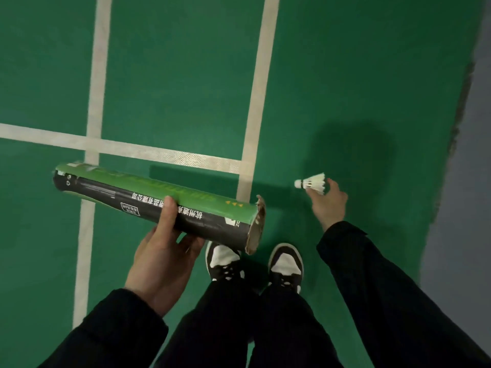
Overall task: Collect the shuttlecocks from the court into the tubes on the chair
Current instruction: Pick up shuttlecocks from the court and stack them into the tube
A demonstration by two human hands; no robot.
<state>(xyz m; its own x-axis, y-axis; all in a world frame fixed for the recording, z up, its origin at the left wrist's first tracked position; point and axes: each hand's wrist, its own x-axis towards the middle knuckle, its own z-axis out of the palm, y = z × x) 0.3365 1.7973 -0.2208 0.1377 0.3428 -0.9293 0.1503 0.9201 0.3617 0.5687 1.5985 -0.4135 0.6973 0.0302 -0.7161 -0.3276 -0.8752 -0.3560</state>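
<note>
- Left hand (162, 258) grips a green-and-black cardboard shuttlecock tube (156, 203), held nearly level, torn open end rightward.
- Right hand (329, 205) pinches a white feather shuttlecock (313, 182) above the green court floor (172, 75).

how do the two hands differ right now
The left hand is palm up, wrapped around the green and black tube; the right hand is palm down, pinching a white shuttlecock at its feather end. The left is nearer the camera, the right stretched further out. Both wear dark sleeves.
</note>
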